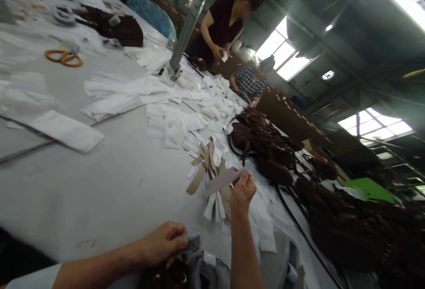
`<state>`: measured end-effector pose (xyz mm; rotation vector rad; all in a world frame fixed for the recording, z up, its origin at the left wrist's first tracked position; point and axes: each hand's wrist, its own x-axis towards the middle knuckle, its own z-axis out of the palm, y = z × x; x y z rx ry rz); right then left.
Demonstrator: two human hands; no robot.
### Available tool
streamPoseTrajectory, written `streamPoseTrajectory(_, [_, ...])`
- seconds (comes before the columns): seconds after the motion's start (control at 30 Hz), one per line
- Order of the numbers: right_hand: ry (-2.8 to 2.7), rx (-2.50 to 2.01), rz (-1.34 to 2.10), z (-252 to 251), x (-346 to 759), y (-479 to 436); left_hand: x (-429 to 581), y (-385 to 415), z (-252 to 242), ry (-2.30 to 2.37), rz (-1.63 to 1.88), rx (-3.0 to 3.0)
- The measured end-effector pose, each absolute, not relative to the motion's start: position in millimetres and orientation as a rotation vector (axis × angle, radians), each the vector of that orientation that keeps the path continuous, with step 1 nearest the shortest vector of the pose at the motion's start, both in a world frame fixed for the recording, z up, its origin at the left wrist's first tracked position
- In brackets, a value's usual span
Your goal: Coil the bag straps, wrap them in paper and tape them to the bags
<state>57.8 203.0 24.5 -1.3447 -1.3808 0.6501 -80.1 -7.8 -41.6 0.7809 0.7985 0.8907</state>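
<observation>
The right hand (244, 188) grasps a pale paper strip (219, 183) by one end between thumb and fingers, a hold that seems meant to leave its length uncovered, above loose tan strips (208, 160) on the bench (133, 187). The left hand (166, 241) pinches grey wrapping (193, 244) by the bench's near edge, probably to steady it; whether that is fixed to the dark brown bag (166, 278) just beside it, I cannot tell. White papers (172, 125) spread toward the far edge, their nearest pieces likely kept within reach. More brown bags (265, 147) heap along the right side, apparently to stay apart from the papers. Scissors (63, 59) lie well apart, toward the far left corner.
</observation>
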Motion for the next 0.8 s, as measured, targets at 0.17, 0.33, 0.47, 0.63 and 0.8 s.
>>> streamPoseTrajectory(0.17, [-1.272,-1.299,0.561,55.3,66.0,175.5,-79.8,-8.1,-45.1,0.788,0.904,0.8])
streamPoseTrajectory(0.33, [-1.477,-1.393,-0.008,74.1,81.7,151.0,-79.9,-8.8,-53.2,0.789,0.905,0.831])
streamPoseTrajectory(0.47, [-1.617,-1.439,-0.164,62.7,93.4,143.6,-81.2,-9.3,-53.0,0.82,0.891,0.845])
streamPoseTrajectory(0.63, [-1.855,-1.476,-0.106,33.4,100.0,145.5,-82.1,-9.9,-48.6,0.83,0.885,0.826])
streamPoseTrajectory(0.8, [-2.175,-1.489,0.038,-0.9,92.2,152.5,-80.9,-9.6,-50.5,0.787,0.88,0.816])
